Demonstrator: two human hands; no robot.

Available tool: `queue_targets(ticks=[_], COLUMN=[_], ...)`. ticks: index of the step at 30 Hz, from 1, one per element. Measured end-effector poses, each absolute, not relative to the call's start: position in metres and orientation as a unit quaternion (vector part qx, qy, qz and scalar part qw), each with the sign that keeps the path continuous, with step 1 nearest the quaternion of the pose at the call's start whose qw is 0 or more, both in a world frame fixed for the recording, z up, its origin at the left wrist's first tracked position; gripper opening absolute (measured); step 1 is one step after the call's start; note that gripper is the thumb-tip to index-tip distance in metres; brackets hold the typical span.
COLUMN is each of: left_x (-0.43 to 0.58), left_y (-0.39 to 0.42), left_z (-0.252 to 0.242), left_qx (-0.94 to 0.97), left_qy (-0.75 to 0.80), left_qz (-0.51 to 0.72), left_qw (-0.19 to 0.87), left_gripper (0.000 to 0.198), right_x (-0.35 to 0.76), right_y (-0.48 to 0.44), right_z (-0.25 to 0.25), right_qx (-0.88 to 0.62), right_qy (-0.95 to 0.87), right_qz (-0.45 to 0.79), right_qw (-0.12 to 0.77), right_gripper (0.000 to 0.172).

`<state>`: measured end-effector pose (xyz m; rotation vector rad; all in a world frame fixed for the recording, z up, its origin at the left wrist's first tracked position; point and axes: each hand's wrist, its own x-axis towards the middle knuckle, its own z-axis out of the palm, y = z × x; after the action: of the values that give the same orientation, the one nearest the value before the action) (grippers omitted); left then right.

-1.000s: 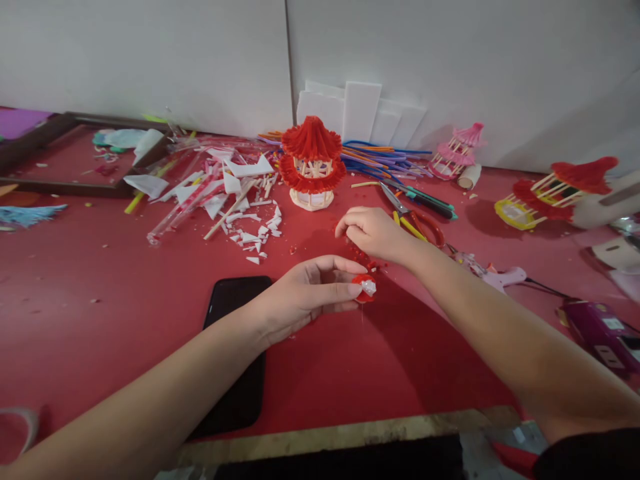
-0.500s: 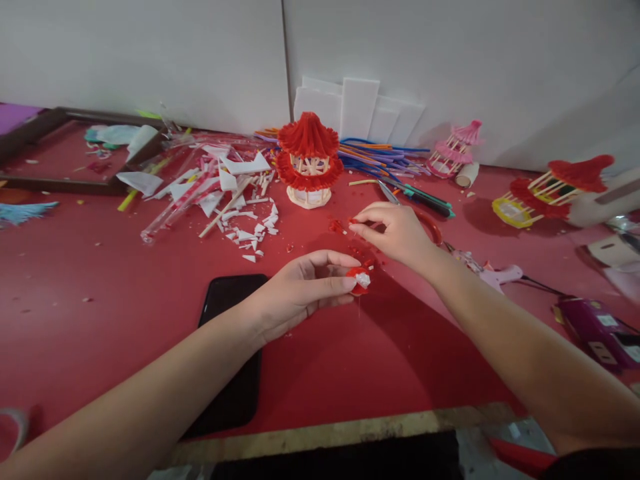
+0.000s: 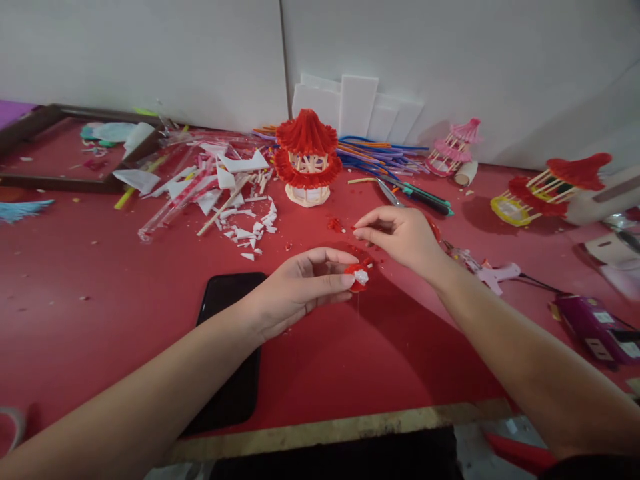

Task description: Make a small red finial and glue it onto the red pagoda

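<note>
My left hand (image 3: 303, 283) is closed, with thumb and fingers pinching a small red fuzzy piece (image 3: 357, 288). On top of that piece sits a whitish, shiny blob (image 3: 361, 275), and a thin thread hangs below it. Just beyond and to the right, my right hand (image 3: 400, 235) is pinched at the fingertips on a tiny red scrap, which is mostly hidden. Loose red scraps (image 3: 334, 225) lie on the table by the right fingertips. Behind both hands stands a small model pavilion (image 3: 307, 157) with a two-tier red fuzzy roof and pale stick posts.
White foam offcuts (image 3: 245, 233) and plastic wrappers (image 3: 165, 207) spread at left. A black phone (image 3: 233, 373) lies under my left forearm. Pipe cleaners (image 3: 380, 157), pliers (image 3: 387, 193), a pink glue gun (image 3: 495, 275) and a purple box (image 3: 590, 327) are further right, near other model pavilions (image 3: 457, 147).
My right hand has shifted slightly right and down, still pinched. The left hand keeps its hold on the red piece, nearly in place.
</note>
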<state>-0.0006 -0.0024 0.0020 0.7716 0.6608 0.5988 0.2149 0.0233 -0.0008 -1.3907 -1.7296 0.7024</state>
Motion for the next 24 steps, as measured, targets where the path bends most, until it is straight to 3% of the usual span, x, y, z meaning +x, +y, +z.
queue_targets(ticks=[5, 9, 14, 18, 24], left_x=[0.002, 0.001, 0.000, -0.001, 0.000], left_y=[-0.005, -0.007, -0.008, -0.009, -0.009], left_z=[0.001, -0.001, -0.002, -0.003, -0.001], left_qx=[0.427, 0.450, 0.457, 0.455, 0.460], left_qy=[0.314, 0.308, 0.258, 0.243, 0.273], left_qz=[0.343, 0.359, 0.380, 0.379, 0.381], left_qw=[0.775, 0.757, 0.761, 0.768, 0.754], left_gripper=[0.024, 0.025, 0.023, 0.018, 0.019], right_x=[0.216, 0.216, 0.206, 0.200, 0.200], right_y=[0.002, -0.024, -0.057, -0.071, -0.069], right_z=[0.001, 0.003, 0.009, 0.010, 0.008], right_qx=[-0.529, -0.545, -0.554, -0.521, -0.517], right_qy=[-0.623, -0.603, -0.627, -0.671, -0.688], right_qz=[0.340, 0.288, 0.209, 0.137, 0.136], right_qw=[0.465, 0.507, 0.506, 0.510, 0.490], right_gripper=[0.008, 0.010, 0.001, 0.004, 0.009])
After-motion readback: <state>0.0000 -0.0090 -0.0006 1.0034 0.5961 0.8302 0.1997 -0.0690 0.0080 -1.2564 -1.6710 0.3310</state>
